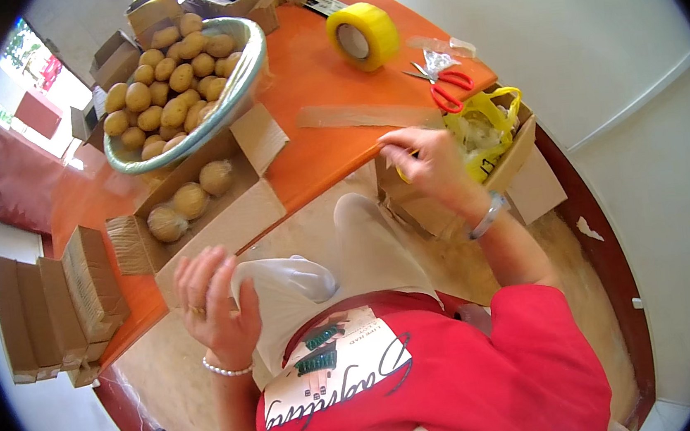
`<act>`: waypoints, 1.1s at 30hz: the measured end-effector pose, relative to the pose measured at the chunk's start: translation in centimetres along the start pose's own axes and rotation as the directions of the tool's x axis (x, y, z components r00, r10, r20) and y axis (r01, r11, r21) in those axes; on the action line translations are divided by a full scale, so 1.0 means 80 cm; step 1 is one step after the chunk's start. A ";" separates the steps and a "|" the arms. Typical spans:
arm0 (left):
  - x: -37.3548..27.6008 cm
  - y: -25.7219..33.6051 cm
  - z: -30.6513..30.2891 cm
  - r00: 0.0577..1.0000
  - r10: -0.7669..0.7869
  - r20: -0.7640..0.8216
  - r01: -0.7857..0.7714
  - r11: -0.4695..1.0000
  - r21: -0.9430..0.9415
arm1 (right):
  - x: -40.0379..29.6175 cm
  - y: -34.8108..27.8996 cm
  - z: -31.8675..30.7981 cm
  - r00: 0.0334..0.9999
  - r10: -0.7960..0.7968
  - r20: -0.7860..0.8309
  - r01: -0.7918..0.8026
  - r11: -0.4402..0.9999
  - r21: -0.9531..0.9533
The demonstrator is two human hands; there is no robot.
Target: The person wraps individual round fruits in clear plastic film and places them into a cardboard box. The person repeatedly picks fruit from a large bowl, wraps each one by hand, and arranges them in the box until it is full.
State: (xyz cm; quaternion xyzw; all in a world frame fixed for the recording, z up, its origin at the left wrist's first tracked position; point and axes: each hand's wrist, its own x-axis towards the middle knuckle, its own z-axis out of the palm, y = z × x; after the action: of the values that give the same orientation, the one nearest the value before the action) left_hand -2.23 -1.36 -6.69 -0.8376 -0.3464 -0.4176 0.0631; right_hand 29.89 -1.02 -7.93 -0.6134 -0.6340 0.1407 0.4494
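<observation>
My left hand (216, 302) is raised at the near table edge, fingers apart, holding nothing, just beside an opened cardboard box (220, 218). Inside that box lie several potatoes wrapped in clear film (191, 200). Behind it a pale green basin (189, 151) is heaped with unwrapped potatoes (174, 112). My right hand (424, 161) is at the table's front edge with thumb and fingers pinched together; whether anything thin is between them I cannot tell. Near it a strip of clear tape (366, 115) lies along the orange table (326, 149). Farther back are red-handled scissors (441, 86).
A big roll of yellow tape (363, 36) stands at the back right. Several narrow cardboard boxes (55, 312) are grouped at the left end. Below the table's right end sits a cardboard box (516, 152) with a yellow plastic bag (486, 133). Opened boxes (238, 7) stand behind the basin.
</observation>
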 end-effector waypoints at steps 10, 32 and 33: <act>-0.002 0.032 0.038 0.981 0.088 0.172 -0.045 0.970 -0.237 | 0.007 0.195 -0.155 0.766 0.598 -0.236 -0.583 0.801 0.137; 0.007 0.036 0.056 0.952 0.087 0.292 -0.017 0.972 -0.234 | 0.015 0.254 -0.160 0.817 0.553 -0.163 -0.504 0.823 0.263; 0.008 0.038 0.056 0.955 0.088 0.284 -0.015 0.968 -0.250 | 0.012 0.214 -0.163 0.803 0.583 -0.124 -0.499 0.772 0.394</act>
State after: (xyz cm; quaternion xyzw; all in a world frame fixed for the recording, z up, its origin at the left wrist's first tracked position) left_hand 2.90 -1.55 -8.56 -0.9004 -0.2755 -0.3266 -0.0818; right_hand 50.86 -1.49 -12.77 -0.6952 -0.3355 0.2980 0.5616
